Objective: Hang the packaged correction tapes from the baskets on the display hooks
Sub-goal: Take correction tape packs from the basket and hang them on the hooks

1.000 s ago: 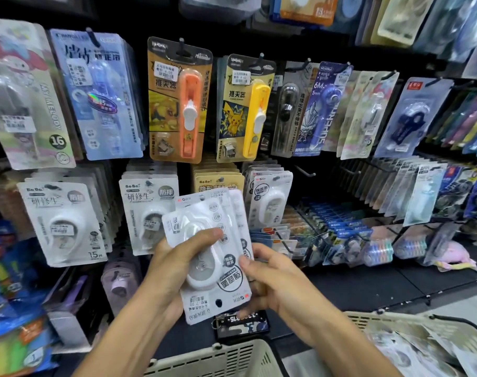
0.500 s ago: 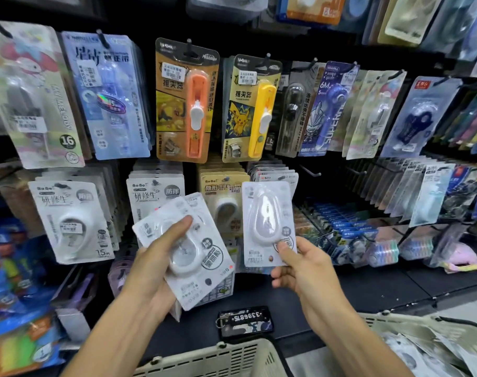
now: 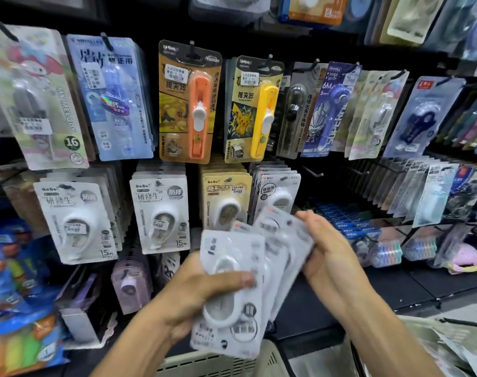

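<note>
My left hand (image 3: 202, 289) grips a fanned stack of white packaged correction tapes (image 3: 232, 295), thumb across the front pack. My right hand (image 3: 327, 257) touches the back packs of the fan (image 3: 283, 229) from the right, fingers on their upper edge; the packs are motion-blurred. Straight above the stack, white correction tapes hang on a display hook (image 3: 279, 194), beside a beige row (image 3: 226, 197). A bare hook (image 3: 312, 171) sticks out to the right of them.
Two cream baskets sit below: one at bottom centre (image 3: 218, 364), one at bottom right (image 3: 422, 346) holding more packs. Dense rows of hung stationery fill the rack above and to both sides. A dark shelf (image 3: 395, 289) runs under the hooks.
My right hand held one pack up apart from the stack; now it has come back down against the fan in my left hand. The view has shifted slightly left.
</note>
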A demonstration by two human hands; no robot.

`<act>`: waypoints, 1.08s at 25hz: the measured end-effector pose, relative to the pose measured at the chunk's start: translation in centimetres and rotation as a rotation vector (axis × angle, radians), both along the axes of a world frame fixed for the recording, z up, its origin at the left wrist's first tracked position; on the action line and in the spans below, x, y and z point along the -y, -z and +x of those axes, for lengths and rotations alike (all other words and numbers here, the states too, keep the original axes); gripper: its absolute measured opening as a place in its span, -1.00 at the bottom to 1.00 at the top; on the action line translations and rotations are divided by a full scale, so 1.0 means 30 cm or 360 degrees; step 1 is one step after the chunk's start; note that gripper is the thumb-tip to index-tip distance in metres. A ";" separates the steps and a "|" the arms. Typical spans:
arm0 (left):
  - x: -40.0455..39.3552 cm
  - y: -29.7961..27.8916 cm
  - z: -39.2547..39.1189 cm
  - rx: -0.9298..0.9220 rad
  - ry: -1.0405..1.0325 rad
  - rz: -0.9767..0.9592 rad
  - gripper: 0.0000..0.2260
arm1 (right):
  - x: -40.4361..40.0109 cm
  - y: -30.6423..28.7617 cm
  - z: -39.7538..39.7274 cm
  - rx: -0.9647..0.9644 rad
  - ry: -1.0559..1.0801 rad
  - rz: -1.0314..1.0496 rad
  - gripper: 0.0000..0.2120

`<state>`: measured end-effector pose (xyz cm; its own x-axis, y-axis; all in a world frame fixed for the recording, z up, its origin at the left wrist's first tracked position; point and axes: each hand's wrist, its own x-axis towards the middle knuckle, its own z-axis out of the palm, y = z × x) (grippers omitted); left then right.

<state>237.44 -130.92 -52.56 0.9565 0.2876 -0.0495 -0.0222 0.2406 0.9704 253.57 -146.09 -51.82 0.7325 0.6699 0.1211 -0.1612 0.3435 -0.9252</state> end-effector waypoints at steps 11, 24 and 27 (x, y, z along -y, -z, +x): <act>-0.001 -0.003 0.018 0.0101 -0.0290 -0.0377 -0.53 | -0.036 0.029 0.032 0.0013 0.0513 -0.0371 -0.84; -0.029 -0.040 0.022 0.0274 -0.0543 -0.0386 -0.70 | -0.032 0.014 0.104 0.0162 0.0822 -0.0637 -0.84; -0.032 -0.043 0.020 0.0211 -0.0489 -0.0367 -0.61 | -0.043 0.013 0.034 0.0693 0.0755 -0.1004 -0.74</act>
<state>238.03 -129.95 -51.26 0.8300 0.5571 -0.0280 -0.2486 0.4144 0.8755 254.58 -144.80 -52.22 0.9242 0.3447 0.1645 0.2768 -0.3078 -0.9103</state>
